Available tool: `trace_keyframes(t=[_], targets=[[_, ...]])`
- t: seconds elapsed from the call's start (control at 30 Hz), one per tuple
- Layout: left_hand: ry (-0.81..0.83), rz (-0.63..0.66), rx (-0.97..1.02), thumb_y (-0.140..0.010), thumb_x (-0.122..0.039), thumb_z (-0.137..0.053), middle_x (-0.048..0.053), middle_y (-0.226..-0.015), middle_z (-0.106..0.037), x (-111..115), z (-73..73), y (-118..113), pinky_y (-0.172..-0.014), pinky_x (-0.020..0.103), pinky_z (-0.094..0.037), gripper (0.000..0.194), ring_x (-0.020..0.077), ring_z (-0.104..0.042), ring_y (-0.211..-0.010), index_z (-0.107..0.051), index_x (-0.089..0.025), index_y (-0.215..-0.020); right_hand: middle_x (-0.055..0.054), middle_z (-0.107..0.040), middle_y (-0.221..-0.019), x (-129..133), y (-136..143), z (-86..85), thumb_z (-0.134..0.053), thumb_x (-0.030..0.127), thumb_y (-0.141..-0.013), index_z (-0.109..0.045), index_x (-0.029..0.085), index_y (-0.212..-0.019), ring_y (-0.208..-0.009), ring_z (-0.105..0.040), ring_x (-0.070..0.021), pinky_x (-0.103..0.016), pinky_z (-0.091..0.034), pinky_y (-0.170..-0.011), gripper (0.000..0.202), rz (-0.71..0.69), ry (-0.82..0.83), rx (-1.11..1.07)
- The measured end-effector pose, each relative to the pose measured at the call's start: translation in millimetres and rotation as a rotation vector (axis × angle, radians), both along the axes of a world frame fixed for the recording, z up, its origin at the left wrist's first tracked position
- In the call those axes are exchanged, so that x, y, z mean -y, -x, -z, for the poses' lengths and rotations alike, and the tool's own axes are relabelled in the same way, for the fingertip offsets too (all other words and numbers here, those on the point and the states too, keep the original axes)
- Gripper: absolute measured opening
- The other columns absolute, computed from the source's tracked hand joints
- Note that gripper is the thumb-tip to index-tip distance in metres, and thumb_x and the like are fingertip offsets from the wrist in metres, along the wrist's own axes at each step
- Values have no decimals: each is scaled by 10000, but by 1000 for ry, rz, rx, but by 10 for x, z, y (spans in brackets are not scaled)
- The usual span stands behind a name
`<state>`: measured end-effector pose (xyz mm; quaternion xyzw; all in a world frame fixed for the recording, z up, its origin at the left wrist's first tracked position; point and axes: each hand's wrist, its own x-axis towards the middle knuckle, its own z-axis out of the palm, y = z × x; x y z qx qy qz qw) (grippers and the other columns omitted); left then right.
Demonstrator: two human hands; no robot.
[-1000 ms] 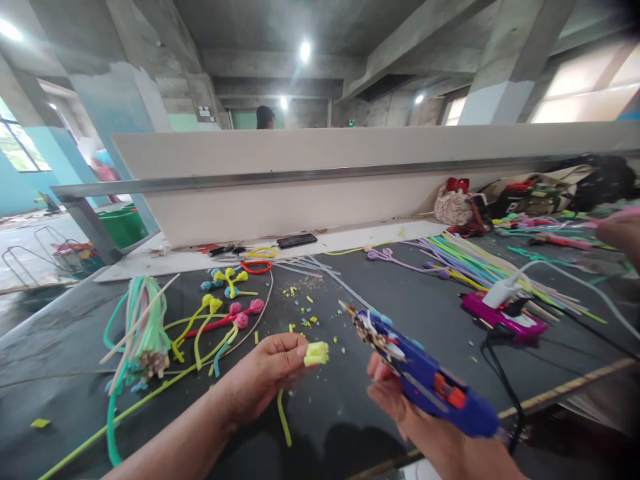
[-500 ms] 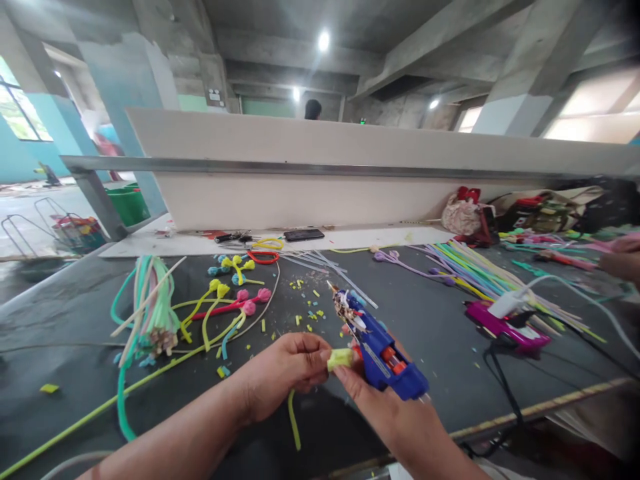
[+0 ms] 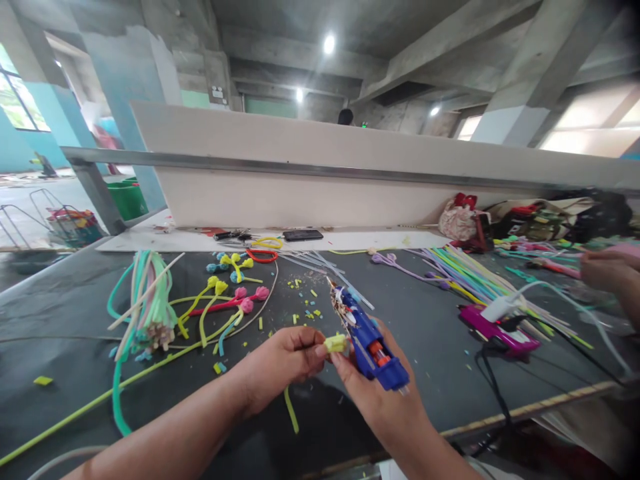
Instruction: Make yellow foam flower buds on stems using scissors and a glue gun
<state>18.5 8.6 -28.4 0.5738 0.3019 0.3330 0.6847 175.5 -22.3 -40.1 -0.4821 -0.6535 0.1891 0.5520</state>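
Observation:
My left hand point(image 3: 283, 363) is closed, pinching a small yellow-green pipe cleaner knot point(image 3: 335, 343) between thumb and fingers. Beneath that hand hangs a yellow-green stem point(image 3: 291, 410); where it joins the knot is hidden. My right hand point(image 3: 383, 397) is wrapped around a blue hot glue gun point(image 3: 367, 340), whose nozzle points up and away to the left and is crusted with residue. The right thumb reaches to the underside of the knot. Finished-looking yellow and pink pipe cleaner buds point(image 3: 245, 305) lie on the dark table point(image 3: 450, 380) left of my hands.
A bundle of pale pipe cleaners point(image 3: 155, 307) lies left, with more stems point(image 3: 465, 273) at right. Yellow and blue scraps point(image 3: 310, 313) litter the middle. A magenta power strip point(image 3: 500, 327) with cords sits right. Behind are a phone point(image 3: 303, 235) and a co-worker's hand point(image 3: 610, 273) far right.
My view has shifted slightly. The glue gun has tilted a little, and the yellow knot has turned in my fingers. The co-worker's hand at far right has moved further into view.

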Motion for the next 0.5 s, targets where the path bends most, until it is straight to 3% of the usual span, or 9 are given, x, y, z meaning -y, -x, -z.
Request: trace_keyframes(t=[0.2,0.3,0.4,0.5], targets=[[9,-46,-12,-748,-435,-610,-55,-565,-374,-23,44,13,-485,224,-181,309,63,-262,-505,-521,-143,-703,-15,-596,-824,51,-65,-64,-661,281,-732,-484,225,-1040,-670,-593,-162,-272,-504,-620,360,6,-18,19],[-6,-56,-16,-768,-434,-588,-48,-584,-380,-51,49,50,-495,217,-198,300,66,-268,-518,-536,-143,-719,27,-553,-659,79,-209,-103,-667,332,-728,-521,242,-1002,-523,-538,-141,-255,-484,-508,324,-6,23,15],[-30,-55,21,-777,-439,-582,-46,-592,-376,-81,46,91,-504,207,-209,309,66,-271,-533,-526,-145,-702,23,-559,-624,100,-367,-141,-644,440,-727,-559,222,-866,-375,-439,-86,-214,-386,-354,273,-118,174,-79],[-41,-48,76,-767,-410,-610,-39,-604,-400,-107,54,130,-512,199,-223,288,65,-288,-545,-529,-142,-701,48,-484,-508,151,-479,-186,-622,543,-707,-564,194,-777,-337,-372,-60,-185,-301,-321,360,-287,355,-183]])
